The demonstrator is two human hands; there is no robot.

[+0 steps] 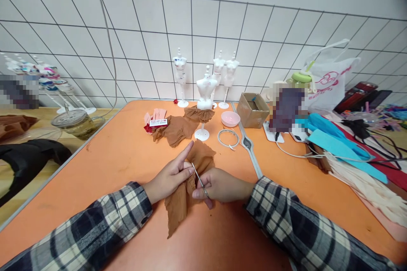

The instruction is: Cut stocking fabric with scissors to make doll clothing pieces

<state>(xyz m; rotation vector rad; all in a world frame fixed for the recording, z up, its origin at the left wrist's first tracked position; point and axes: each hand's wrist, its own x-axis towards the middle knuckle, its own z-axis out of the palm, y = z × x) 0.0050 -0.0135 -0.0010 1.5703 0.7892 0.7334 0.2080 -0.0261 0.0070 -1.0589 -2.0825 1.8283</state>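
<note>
My left hand (173, 178) pinches a piece of brown, crinkled cloth (177, 211) between thumb and fingers, its index finger stretched forward. In my right hand (219, 185) is a slim metal tool that looks like small scissors (199, 176). Its tip points up and left, touching or just above the cloth near my left thumb. The cloth hangs in folds above the table, one strip pointing toward me. Beyond my hands a small white mannequin (206, 89) on a stand wears a brown ruffle (199, 114) at its waist.
More brown cloth (178, 130) lies left of the mannequin, beside a small white box (158, 123). A pink bowl (230, 119), a wire ring (228, 138) and a cardboard box (253, 110) stand right. Phones, cables and blue fabric (346, 148) crowd the right side of the orange table (127, 148).
</note>
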